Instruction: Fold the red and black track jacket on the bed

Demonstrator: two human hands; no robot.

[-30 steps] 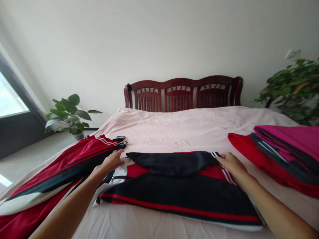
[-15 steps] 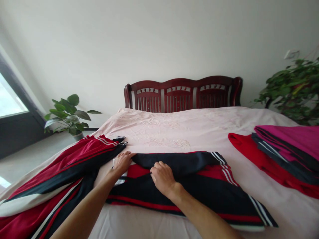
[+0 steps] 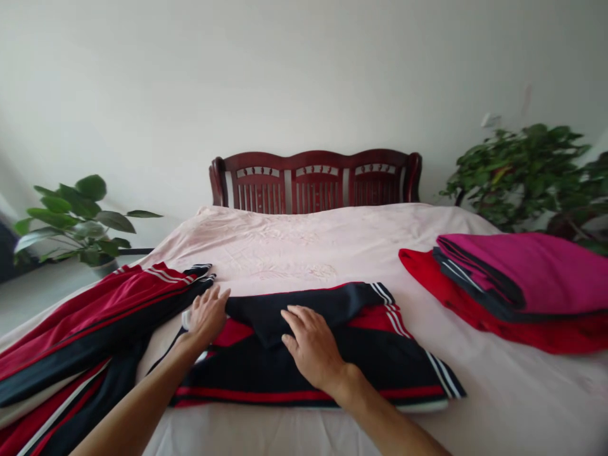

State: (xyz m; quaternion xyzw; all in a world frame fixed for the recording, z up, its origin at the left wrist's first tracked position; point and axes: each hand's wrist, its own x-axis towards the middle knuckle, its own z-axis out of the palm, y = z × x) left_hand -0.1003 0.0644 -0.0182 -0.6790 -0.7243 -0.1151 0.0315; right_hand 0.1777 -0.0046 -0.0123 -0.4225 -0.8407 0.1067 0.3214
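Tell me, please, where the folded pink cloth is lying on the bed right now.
In the head view, the pink cloth lies at the bed's right edge, atop a red cloth, before the bushy plant.

Smooth, faintly sheeny knit cloth in the black, red and white jacket [image 3: 327,354], lying flat under the bare left hand [image 3: 206,315] and right hand [image 3: 311,345]; same slick sportswear cloth in the red garment [image 3: 90,316] at 9 o'clock. Soft matt pink cotton, faintly embossed, on the bedspread [image 3: 308,244] beneath. Thicker matt cloth in the folded stack [image 3: 513,285] at 3 o'clock. Dark red glossy varnished wood in the headboard [image 3: 316,180] at 12 o'clock
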